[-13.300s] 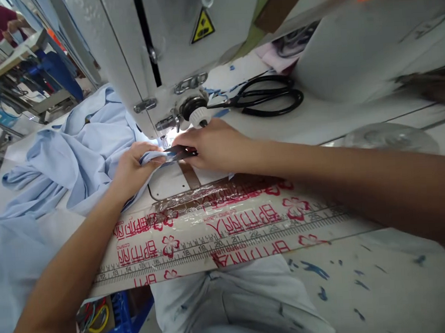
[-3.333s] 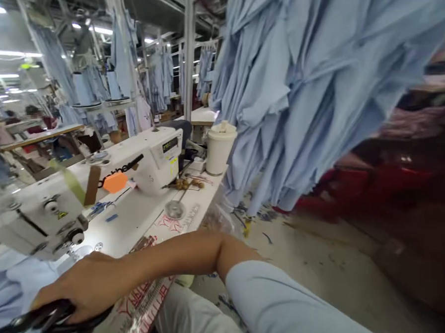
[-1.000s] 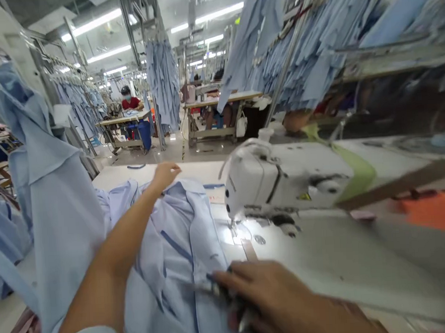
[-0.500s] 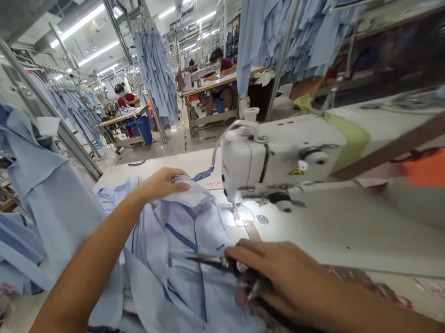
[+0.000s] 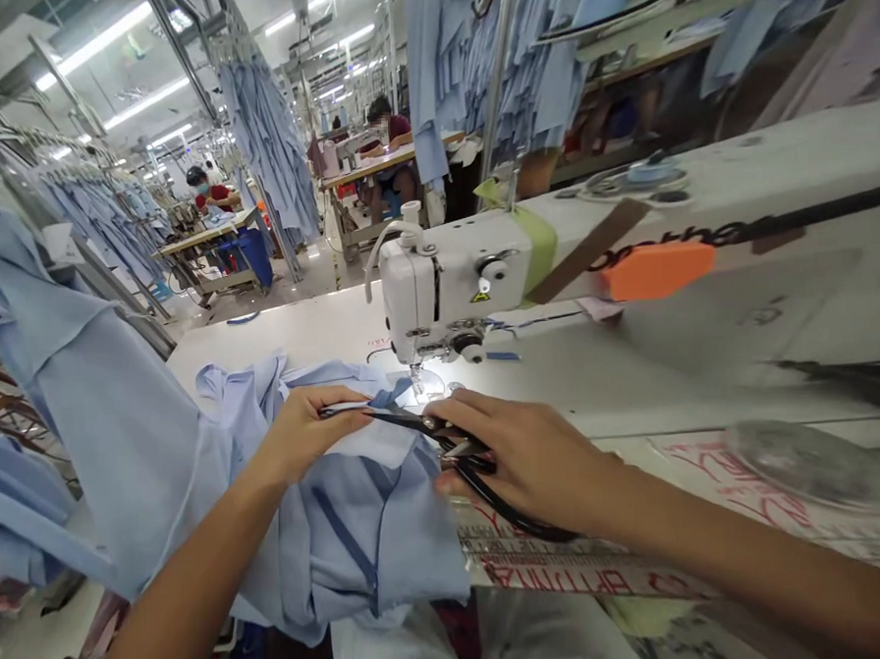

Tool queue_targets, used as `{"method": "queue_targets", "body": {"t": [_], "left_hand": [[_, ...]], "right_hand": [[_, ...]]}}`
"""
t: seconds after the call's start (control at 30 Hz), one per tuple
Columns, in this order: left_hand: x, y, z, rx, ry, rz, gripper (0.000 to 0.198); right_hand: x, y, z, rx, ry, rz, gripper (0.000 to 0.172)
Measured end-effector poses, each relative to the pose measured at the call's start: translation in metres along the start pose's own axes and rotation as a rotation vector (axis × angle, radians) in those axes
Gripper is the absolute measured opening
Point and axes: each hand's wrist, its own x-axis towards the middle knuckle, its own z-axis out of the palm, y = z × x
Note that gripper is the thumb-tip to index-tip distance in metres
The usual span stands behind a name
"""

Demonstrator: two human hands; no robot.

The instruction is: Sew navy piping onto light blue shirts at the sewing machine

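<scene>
My left hand (image 5: 316,424) pinches the edge of a light blue garment (image 5: 414,537) with darker blue trim, lifting it near the needle. Black-handled scissors (image 5: 484,475) are gripped in my right hand (image 5: 527,453). Their blades point left and lie at the pinched edge, by a dark blue strip (image 5: 391,395). Just beyond my hands stands the white sewing machine (image 5: 416,296), its needle area lit. Much of the garment is bunched on the table and hangs over the front edge.
More light blue cloth (image 5: 120,425) hangs at the left. An orange piece (image 5: 658,271) is attached to the machine arm. Clear plastic with red lettering (image 5: 615,576) covers the table's front edge. Co-workers (image 5: 212,194) sit at tables behind, among racks of hanging garments (image 5: 268,142).
The scissors have moved from above the garment's middle up to the edge in my left hand. The view has turned right, showing more of the machine.
</scene>
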Motion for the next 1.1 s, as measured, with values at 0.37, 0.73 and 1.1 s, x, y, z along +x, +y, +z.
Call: {"method": "queue_targets", "body": {"t": [0.37,0.73,1.1], "left_hand": [[-0.004,-0.006,0.010,0.608,0.161,0.662,0.007],[-0.013,-0.016,0.022,1.181,0.231,1.549,0.024],[0.000,-0.012,0.012,0.200,0.011,0.185,0.029]], "right_hand": [[0.007,0.007,-0.010,0.220,0.241,0.082,0.040],[0.010,-0.016,-0.009,0.596,0.138,-0.007,0.026],[0.014,-0.009,-0.007,0.703,0.046,0.311,0.023]]}}
